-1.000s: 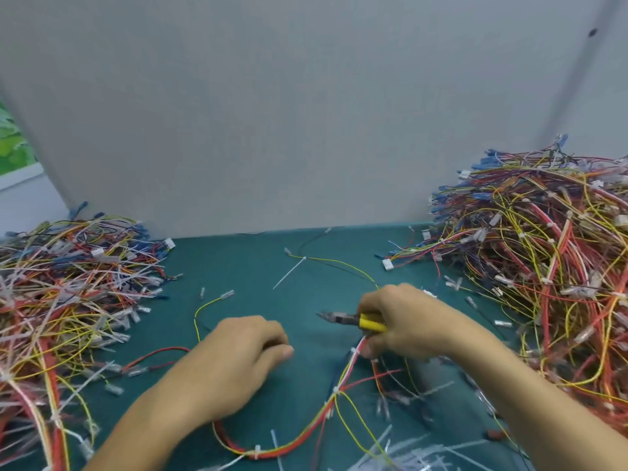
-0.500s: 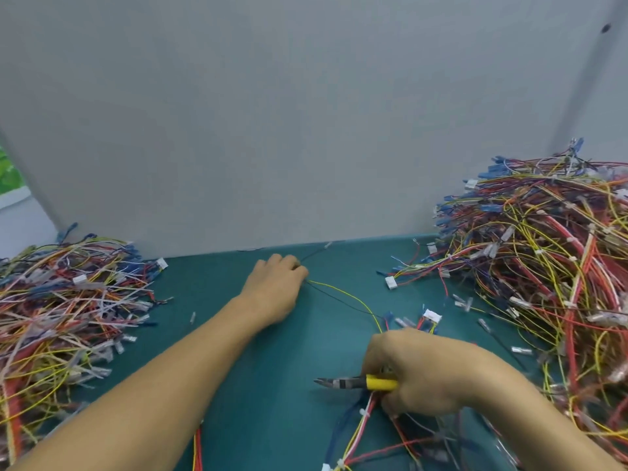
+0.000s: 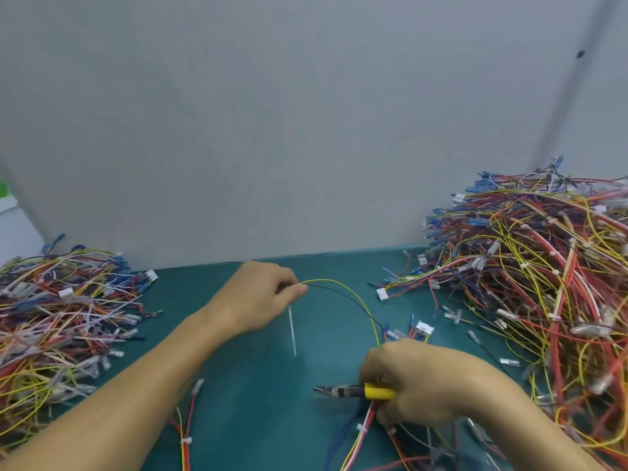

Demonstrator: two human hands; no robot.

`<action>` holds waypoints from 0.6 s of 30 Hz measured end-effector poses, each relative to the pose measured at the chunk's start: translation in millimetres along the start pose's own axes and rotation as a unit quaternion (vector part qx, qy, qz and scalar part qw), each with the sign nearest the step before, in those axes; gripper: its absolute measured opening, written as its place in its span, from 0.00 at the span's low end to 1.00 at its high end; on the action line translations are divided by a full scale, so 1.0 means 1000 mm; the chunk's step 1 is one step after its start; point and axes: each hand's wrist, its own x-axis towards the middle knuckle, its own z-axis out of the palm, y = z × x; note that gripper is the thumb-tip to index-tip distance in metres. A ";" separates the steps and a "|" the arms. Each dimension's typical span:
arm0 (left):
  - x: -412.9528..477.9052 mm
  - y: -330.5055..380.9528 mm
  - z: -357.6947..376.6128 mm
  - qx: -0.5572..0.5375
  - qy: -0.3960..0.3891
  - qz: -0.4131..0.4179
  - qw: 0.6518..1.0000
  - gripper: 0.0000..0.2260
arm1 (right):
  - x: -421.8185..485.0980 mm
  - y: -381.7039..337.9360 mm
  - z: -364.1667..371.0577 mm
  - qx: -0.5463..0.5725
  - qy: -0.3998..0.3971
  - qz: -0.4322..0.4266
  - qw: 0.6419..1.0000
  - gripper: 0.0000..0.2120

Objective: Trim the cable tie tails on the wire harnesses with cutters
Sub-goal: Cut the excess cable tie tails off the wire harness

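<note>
Teal mat point(image 3: 258, 396) below grey wall point(image 3: 306, 130); green patch point(image 3: 5, 192) far left.

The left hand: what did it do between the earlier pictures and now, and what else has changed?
The left hand left the near side of the mat, reached toward the wall and pinched the yellow and black wires, lifting them; a white cable tie tail now hangs below it. The right hand drew nearer to the person. It holds the yellow-handled cutters as before, tips pointing left. Both harness piles look unchanged.
</note>
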 end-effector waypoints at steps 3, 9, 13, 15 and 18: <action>-0.023 0.015 -0.016 -0.280 -0.003 -0.102 0.955 0.07 | -0.004 0.002 -0.005 -0.007 0.012 -0.004 1.000 0.07; -0.058 0.041 -0.011 -0.632 -0.009 -0.231 0.740 0.05 | -0.019 0.015 -0.024 0.074 0.152 -0.005 0.986 0.06; -0.071 0.056 0.003 -0.654 -0.035 -0.249 0.713 0.06 | -0.005 -0.008 -0.014 0.366 0.288 -0.020 0.885 0.05; -0.076 0.063 0.010 -0.625 -0.052 -0.236 0.742 0.06 | 0.005 -0.024 -0.004 0.492 0.290 -0.020 0.821 0.07; -0.080 0.068 0.016 -0.571 -0.062 -0.212 0.791 0.05 | 0.017 -0.036 0.009 0.560 0.292 0.007 0.775 0.07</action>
